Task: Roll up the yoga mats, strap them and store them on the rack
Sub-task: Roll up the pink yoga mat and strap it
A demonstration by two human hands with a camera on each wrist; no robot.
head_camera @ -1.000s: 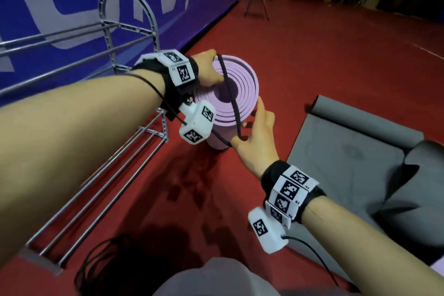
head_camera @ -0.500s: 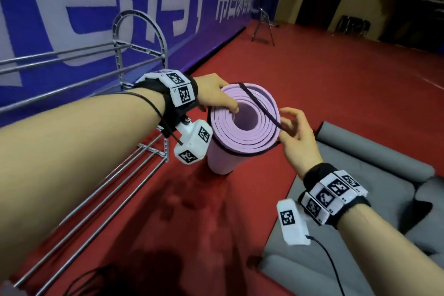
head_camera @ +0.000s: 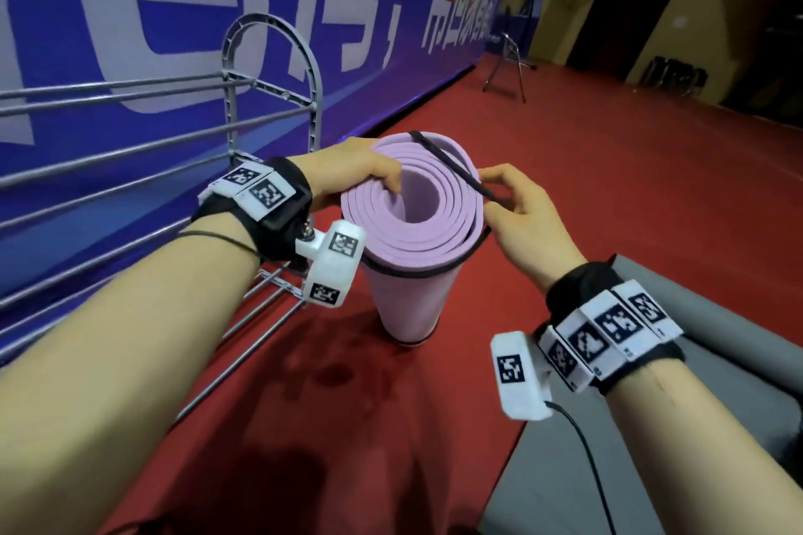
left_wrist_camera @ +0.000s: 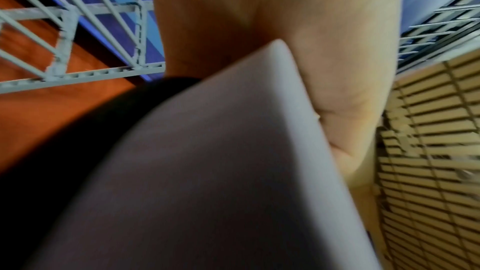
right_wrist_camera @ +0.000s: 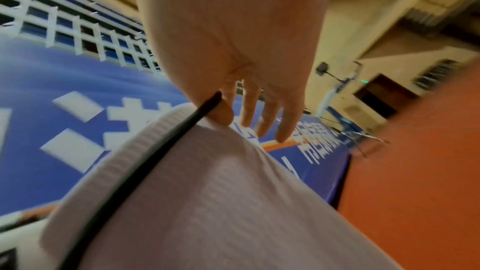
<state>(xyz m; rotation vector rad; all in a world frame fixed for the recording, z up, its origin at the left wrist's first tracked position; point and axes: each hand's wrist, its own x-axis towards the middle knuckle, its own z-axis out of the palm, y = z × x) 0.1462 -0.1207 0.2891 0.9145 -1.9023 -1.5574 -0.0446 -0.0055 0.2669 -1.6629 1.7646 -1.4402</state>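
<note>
From the head view, a rolled pink yoga mat [head_camera: 413, 274] stands upright on its end on the red floor [head_camera: 586, 195], just beside the end frame of the metal rack [head_camera: 269, 69] that runs along the blue wall banner [head_camera: 130, 13]. The left hand [head_camera: 347, 174] has its grip closed over the top rim of the roll, fingers curled onto the spiral edge. The right hand [head_camera: 521, 213] pinches a black strap [head_camera: 447, 163] at the roll's right rim; the strap crosses the top and also rings the roll lower down. A grey mat [head_camera: 652, 426] lies on the floor at the right. In the left wrist view, the palm [left_wrist_camera: 311, 48] presses the mat's side, the rack behind. In the right wrist view, thumb and forefinger pinch the strap while the other fingers [right_wrist_camera: 272, 118] hang loose.
</note>
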